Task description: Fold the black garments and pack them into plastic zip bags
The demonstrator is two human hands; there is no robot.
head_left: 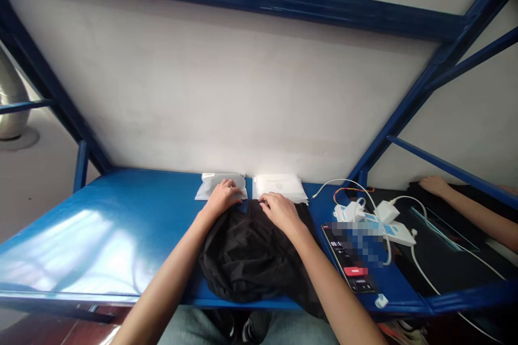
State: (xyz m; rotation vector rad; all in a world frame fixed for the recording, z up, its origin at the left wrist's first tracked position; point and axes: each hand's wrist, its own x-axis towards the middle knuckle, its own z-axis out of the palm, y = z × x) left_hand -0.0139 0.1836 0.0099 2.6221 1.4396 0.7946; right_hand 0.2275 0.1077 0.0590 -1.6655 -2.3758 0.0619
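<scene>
A crumpled black garment of thin fabric lies on the blue table, with part of it hanging over the front edge. My left hand grips its upper left edge with bent fingers, just over a clear plastic packet. At the upper right edge, my right hand has its fingers closed on the fabric. Behind that hand, against the wall, is a stack of white packets. My fingertips are partly hidden in the dark folds.
A phone with a lit screen lies to the right, beside a white power strip with plugs and loose cables. Blue metal frame bars rise at both sides. At far right, another person's arm rests on black material.
</scene>
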